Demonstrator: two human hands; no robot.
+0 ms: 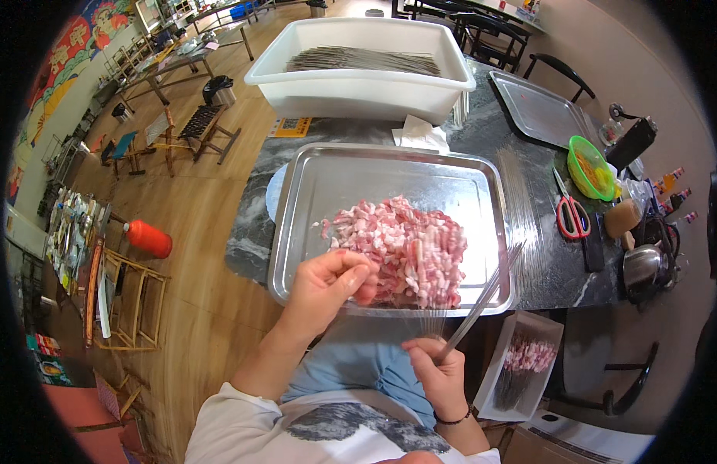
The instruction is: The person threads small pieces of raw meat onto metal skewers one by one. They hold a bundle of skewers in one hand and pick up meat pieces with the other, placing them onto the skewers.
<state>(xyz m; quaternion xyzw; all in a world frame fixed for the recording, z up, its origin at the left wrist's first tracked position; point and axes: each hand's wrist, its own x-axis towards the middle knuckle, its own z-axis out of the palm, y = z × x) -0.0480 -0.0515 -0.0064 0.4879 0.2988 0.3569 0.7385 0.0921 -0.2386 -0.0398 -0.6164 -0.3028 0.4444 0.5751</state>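
A shallow stainless steel tray (393, 153) holds a pile of diced raw meat (370, 229), pink with white fat. Over the tray's near left part is my left hand (335, 281), thumb and fingertips drawn together beside the meat; whether a piece is between them is hidden. My right hand (439, 368), just off the near rim, grips a bundle of thin metal skewers. Some bare skewers (489, 290) slant up to the right. Others fan forward, blurred, into meat pieces (436, 261) at the pile's right side; where threaded meat ends and loose meat begins is unclear.
Behind the tray stands a white plastic tub (358, 95) of skewers. Loose skewers (518, 203), red-handled scissors (571, 214) and a green basket (590, 168) lie rightward on the marble-patterned table (248, 243). A lower white box (518, 371) at right holds meat skewers.
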